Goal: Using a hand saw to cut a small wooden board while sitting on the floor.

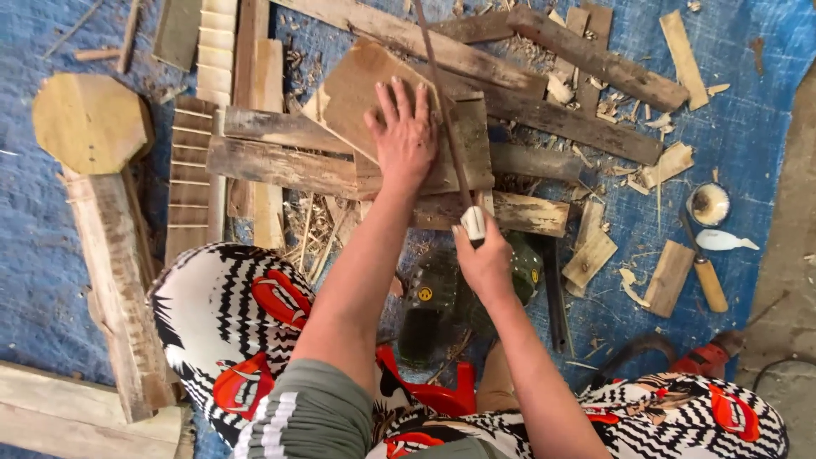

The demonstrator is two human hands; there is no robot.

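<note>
My left hand (405, 134) lies flat, fingers spread, on a brown wooden board (361, 85) that rests on a stack of weathered planks (285, 166). My right hand (484, 262) grips the pale handle of a thin saw (444, 106) whose long narrow blade runs up and away across the board, just right of my left hand. Both hands sit over the planks in the middle of the view, above my knees in patterned black, white and red cloth.
A blue tarp (34, 255) covers the ground, littered with wood scraps and shavings. An octagonal wooden piece (89, 123) on a post lies at left. A small round tin (709, 204), a wooden-handled tool (705, 276) and a red power tool (710, 357) lie at right.
</note>
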